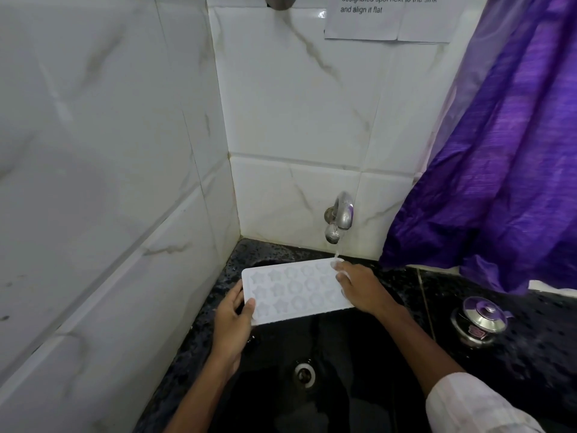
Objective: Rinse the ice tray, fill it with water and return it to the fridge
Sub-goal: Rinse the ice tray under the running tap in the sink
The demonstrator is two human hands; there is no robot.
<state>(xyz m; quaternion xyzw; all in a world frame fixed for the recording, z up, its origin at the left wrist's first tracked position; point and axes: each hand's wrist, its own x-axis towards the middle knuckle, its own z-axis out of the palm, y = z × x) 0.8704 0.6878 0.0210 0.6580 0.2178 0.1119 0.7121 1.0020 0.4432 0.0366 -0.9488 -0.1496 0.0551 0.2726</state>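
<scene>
A white ice tray (290, 292) with star and round moulds is held level over the black sink (327, 354). My left hand (232, 320) grips its near left end, thumb on top. My right hand (362, 289) holds the far right end. A thin stream of water runs from the chrome tap (338, 218) on the tiled wall and lands on the tray's far right corner, by my right fingers.
White tiled walls close the left and back. A purple curtain (499, 151) hangs at the right. On the black speckled counter sits a steel pot with a lid (479, 320). The sink drain (304, 374) lies below the tray. A paper note (387, 17) is stuck above.
</scene>
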